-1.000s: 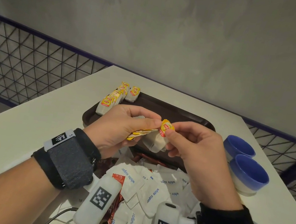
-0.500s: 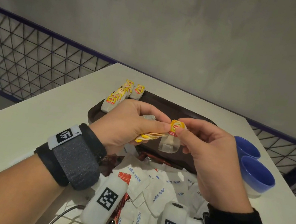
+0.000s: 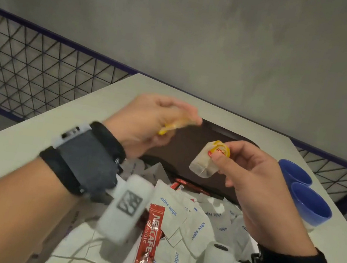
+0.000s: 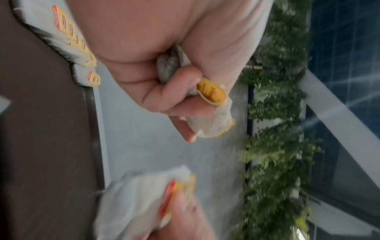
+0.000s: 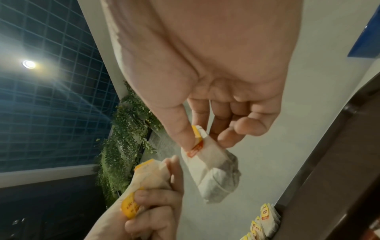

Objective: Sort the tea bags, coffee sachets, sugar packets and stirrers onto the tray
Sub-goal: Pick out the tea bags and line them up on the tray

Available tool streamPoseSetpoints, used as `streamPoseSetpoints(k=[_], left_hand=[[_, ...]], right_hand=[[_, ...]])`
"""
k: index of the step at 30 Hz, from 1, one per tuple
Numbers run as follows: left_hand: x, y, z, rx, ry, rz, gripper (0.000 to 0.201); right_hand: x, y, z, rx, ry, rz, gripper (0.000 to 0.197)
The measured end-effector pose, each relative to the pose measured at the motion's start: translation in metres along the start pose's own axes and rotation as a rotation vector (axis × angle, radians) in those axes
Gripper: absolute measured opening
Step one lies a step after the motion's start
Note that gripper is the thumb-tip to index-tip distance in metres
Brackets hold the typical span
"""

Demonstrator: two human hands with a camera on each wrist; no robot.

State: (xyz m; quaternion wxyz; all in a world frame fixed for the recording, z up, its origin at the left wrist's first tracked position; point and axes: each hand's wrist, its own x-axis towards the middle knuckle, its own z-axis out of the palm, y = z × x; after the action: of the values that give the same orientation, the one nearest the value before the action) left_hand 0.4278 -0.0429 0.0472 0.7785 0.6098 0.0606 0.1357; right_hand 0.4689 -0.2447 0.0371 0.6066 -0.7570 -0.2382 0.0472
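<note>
My right hand pinches a tea bag by its yellow and red tag, so it hangs over the dark brown tray; the right wrist view shows the same tea bag. My left hand, blurred, grips a bundle of tea bags with yellow tags above the tray's left end. A row of tea bags lies on the tray's far left, hidden behind my left hand in the head view. White sugar packets and a red coffee sachet lie piled in front of the tray.
Two blue cups stand on the white table right of the tray. A wire mesh railing runs behind the table, against a grey wall.
My hands have pulled apart: the right hand now holds one tea bag on its own, the left hand has moved up and left with the rest of the bundle.
</note>
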Motion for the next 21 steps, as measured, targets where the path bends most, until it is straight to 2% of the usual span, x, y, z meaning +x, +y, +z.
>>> streamPoseSetpoints(k=[3,6,9,12,15,17,19,21], left_hand=[[0.017,0.022,-0.041,-0.176,0.094,-0.032,0.004],[0.023,0.032,-0.088,-0.355,0.235,-0.117,0.016],[0.024,0.024,-0.126,-0.444,0.38,-0.135,0.015],[0.027,0.013,-0.142,-0.486,0.376,-0.183,0.02],[0.03,0.005,-0.14,-0.5,0.344,-0.24,0.021],[0.031,0.0,-0.14,-0.497,0.35,-0.248,0.022],[0.033,-0.003,-0.142,-0.498,0.369,-0.246,0.023],[0.035,-0.005,-0.146,-0.507,0.398,-0.24,0.022]], right_hand=[[0.0,0.005,0.004,-0.104,0.002,0.034,0.005],[0.0,0.007,0.01,-0.159,-0.069,0.08,0.01],[0.001,0.002,0.014,-0.168,-0.169,0.147,0.011],[0.007,-0.011,0.021,-0.215,-0.3,0.22,0.008],[0.03,-0.027,0.03,-0.317,-0.441,0.236,0.02],[0.06,-0.035,0.041,-0.347,-0.446,0.224,0.018],[0.099,-0.035,0.057,-0.364,-0.402,0.208,0.006],[0.142,-0.026,0.075,-0.367,-0.359,0.206,0.006]])
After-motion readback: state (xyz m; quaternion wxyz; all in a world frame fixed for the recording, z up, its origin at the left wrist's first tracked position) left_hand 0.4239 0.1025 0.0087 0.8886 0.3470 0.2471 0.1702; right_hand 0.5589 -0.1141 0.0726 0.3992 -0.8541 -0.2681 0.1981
